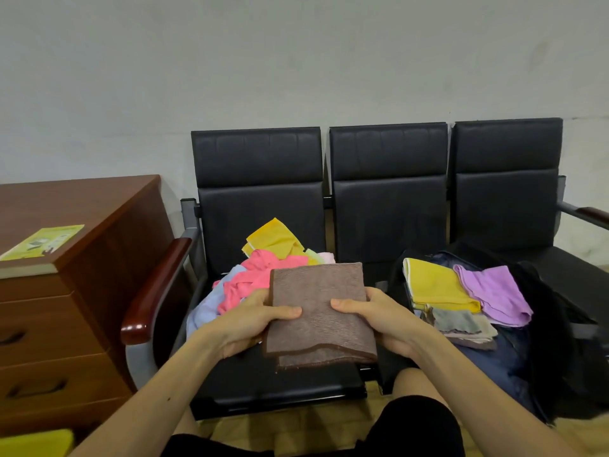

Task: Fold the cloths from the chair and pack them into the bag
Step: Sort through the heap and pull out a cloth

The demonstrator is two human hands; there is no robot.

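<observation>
Fingers (285,312) of left hand (250,319) and right hand (385,319) grasp the folded brown cloth (318,301) by its side edges, thumbs on top. Unfolded pile (260,275) lies just beyond left fingers. Bag (553,324) sits to the right of right fingers.

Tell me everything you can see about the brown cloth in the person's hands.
The brown cloth is a ribbed, towel-like piece with a darker brown border. It is folded into a rough rectangle, layers showing unevenly at the near edge. It is held over the chair seat, the left hand gripping its left side and the right hand its right, thumbs on top.
</observation>
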